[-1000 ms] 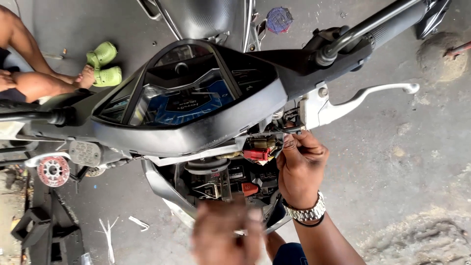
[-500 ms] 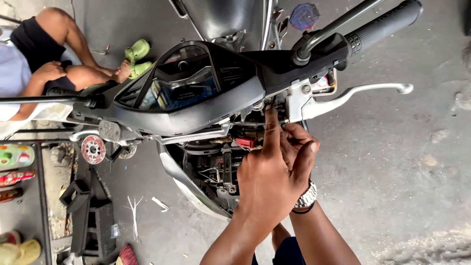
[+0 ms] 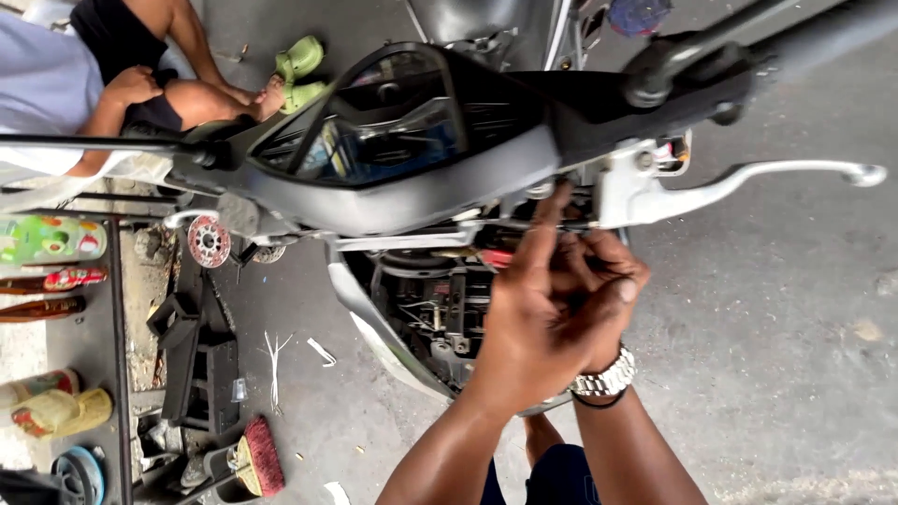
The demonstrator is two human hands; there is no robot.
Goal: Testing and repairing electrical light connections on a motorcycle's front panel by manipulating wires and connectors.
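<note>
Pictured from above: both hands raised to the opened front of a scooter, beneath its grey headlight cowl (image 3: 402, 192). Left hand (image 3: 533, 327) laid over the right, forefinger stretched straight up to the wiring (image 3: 486, 254) tucked under the cowl, remaining fingers loosely curled; no clear grip on anything. Right hand (image 3: 603, 290), wristwatch (image 3: 606, 381) on the wrist, bunched close behind the left, fingers bent inward at the same spot; contents of that grip hidden, impossible to tell. Silver brake lever (image 3: 767, 176) jutting to the right just beside the hands, black handlebar (image 3: 711, 56) above it. At upper left, another person seated on the concrete floor (image 3: 795, 374) in green sandals (image 3: 301, 70). Small red brush (image 3: 262, 456) lying at lower left.
</note>
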